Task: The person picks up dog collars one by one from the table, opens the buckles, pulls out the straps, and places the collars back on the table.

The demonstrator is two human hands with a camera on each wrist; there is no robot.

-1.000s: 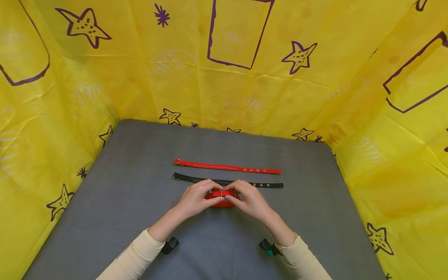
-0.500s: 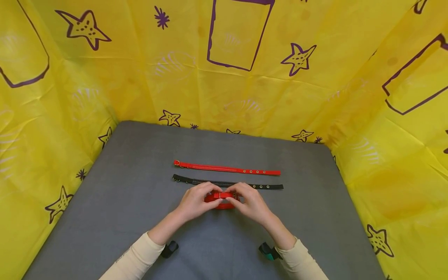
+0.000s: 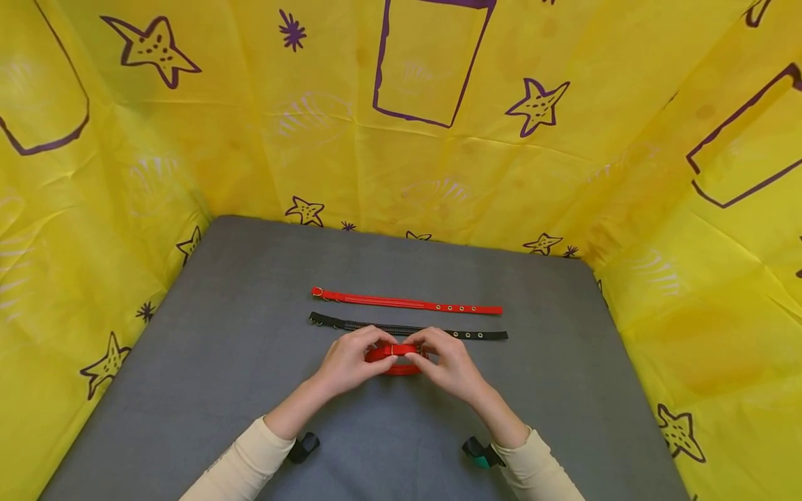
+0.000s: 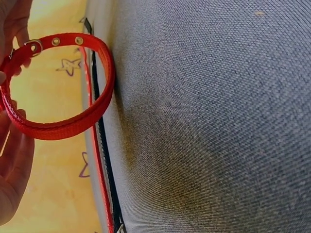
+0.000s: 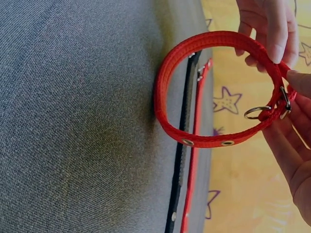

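A red dog collar (image 3: 402, 370), bent into a ring, stands on edge low on the grey table in the head view. My left hand (image 3: 351, 356) and right hand (image 3: 450, 356) pinch its upper part between thumbs and fingers, one on each side. The metal buckle (image 5: 285, 100) and D-ring (image 5: 257, 112) show beside my right fingers in the right wrist view. A strap end runs through the buckle. Metal eyelets line the band (image 4: 67, 40) in the left wrist view. Fingers partly cover the fastening.
Just beyond my hands a black collar (image 3: 338, 323) lies flat, partly hidden by fingers. Behind it a second red collar (image 3: 388, 301) lies stretched out, roughly parallel. Yellow patterned cloth (image 3: 351, 160) walls the grey table (image 3: 250, 278) at the back and sides.
Both hands keep their hold on the red collar. Its fastened part and the left fingertips have shifted very slightly left; the two flat collars stay where they were.
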